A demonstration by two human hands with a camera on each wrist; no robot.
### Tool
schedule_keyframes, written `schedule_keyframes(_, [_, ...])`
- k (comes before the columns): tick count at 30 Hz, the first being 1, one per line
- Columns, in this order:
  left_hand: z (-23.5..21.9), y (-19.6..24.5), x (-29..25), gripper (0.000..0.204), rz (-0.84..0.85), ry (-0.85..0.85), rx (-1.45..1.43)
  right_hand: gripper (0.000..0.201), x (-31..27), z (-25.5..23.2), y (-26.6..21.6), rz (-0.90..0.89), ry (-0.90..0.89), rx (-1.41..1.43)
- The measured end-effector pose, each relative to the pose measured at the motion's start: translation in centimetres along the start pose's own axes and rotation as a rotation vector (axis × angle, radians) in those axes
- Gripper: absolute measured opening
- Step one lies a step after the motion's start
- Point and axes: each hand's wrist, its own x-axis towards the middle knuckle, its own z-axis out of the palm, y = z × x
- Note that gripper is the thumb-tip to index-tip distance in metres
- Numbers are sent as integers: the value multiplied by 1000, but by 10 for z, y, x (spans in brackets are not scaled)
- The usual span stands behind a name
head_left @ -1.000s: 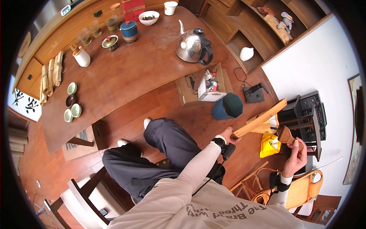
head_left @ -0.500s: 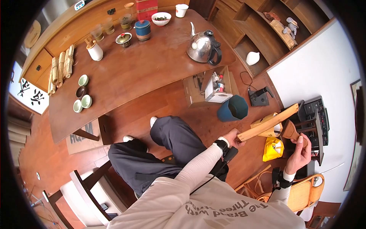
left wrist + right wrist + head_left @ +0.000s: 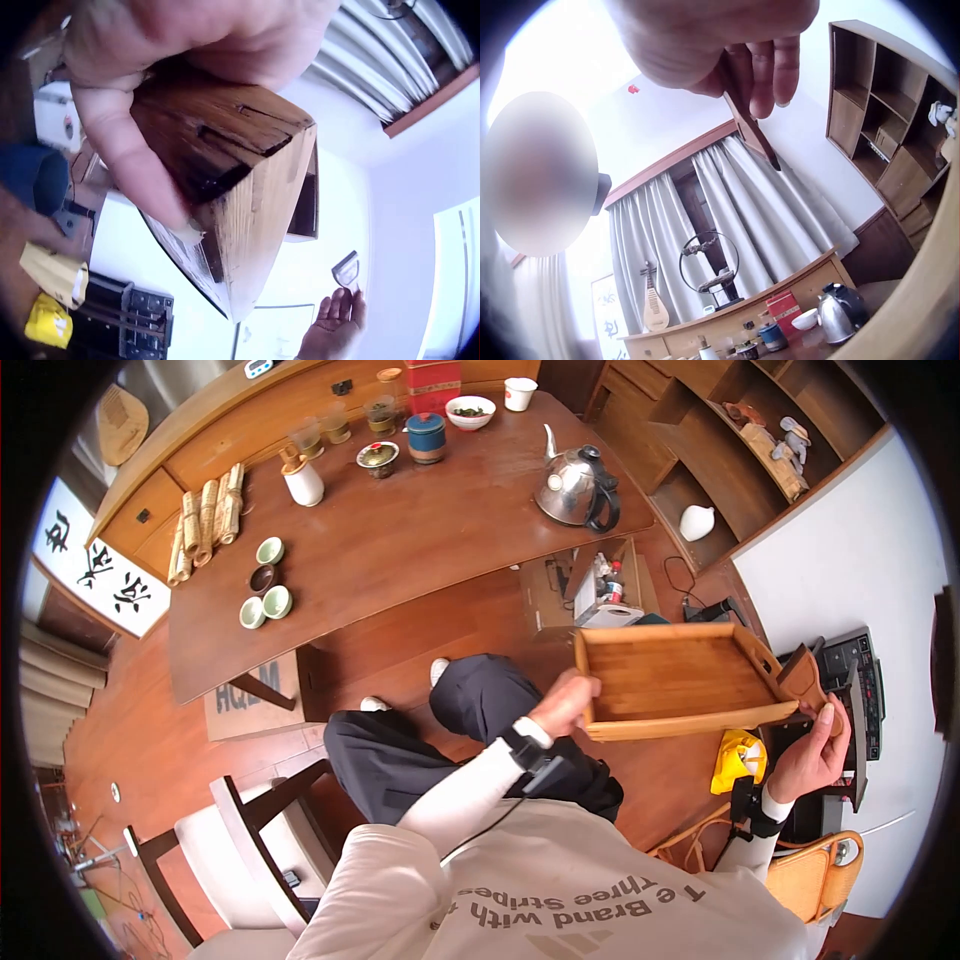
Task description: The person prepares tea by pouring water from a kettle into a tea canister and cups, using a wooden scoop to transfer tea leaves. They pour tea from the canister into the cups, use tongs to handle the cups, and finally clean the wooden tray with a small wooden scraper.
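A rectangular wooden tray (image 3: 680, 678) is held up in front of the body, its inside facing the head camera. The left hand (image 3: 565, 702) grips the tray's left end; in the left wrist view that hand (image 3: 172, 67) has its thumb and fingers round the wooden edge (image 3: 262, 180). Beyond the tray's right end, the right hand (image 3: 812, 750) pinches a brown wooden brush-like tool (image 3: 802, 676) by its handle. In the right wrist view the tool (image 3: 751, 136) points down from the right hand (image 3: 727, 52).
On the table (image 3: 420, 540) are a steel kettle (image 3: 572, 490), several small cups (image 3: 277, 601), a blue jar (image 3: 425, 438) and rolled bamboo mats (image 3: 208, 520). A yellow bag (image 3: 738, 762) and a rattan chair (image 3: 810, 875) are near the right arm.
The tray has turned from edge-on to showing its inside, and the left hand has shifted left with it. The right hand has moved slightly right, still holding the tool. The head view has shifted.
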Motion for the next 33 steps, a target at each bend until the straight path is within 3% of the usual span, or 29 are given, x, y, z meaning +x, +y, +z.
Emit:
schedule_keyframes(1, [-14, -6, -11, 31, 183, 35, -97, 23, 0, 8, 0, 4, -5, 11])
schedule_keyframes(2, [-18, 14, -41, 42, 309, 101, -83, 23, -2, 18, 0, 27, -2, 49])
schedule_keyframes(4, [-42, 45, -92, 59, 317, 229, 112, 21, -5, 36, -1, 15, -12, 115])
schedule_keyframes(7, [-72, 74, -154, 61, 490, 406, 239, 20, -9, 59, -4, 23, -44, 178])
schedule_keyframes(9, [-89, 87, -186, 64, 482, 511, 186, 18, -14, 79, -15, 66, -85, 184])
schedule_keyframes(11, [-111, 95, -205, 63, 583, 655, 365, 17, -20, 101, -22, 48, -176, 114])
schedule_keyframes(12, [-118, 99, -211, 63, 609, 701, 385, 16, -26, 115, -33, 147, -251, 250])
schedule_keyframes(17, [-180, 113, -204, 67, 623, 836, 468, 18, -39, 190, -43, 237, -560, 442])
schedule_keyframes(23, [-238, 133, -176, 63, 643, 855, 372, 18, -60, 276, -21, 297, -730, 634])
schedule_keyframes(31, [-285, 147, -157, 52, 634, 810, 283, 19, -71, 378, 12, 379, -872, 615])
schedule_keyframes(33, [-291, 150, -158, 49, 613, 844, 346, 22, -70, 404, 27, 264, -920, 431])
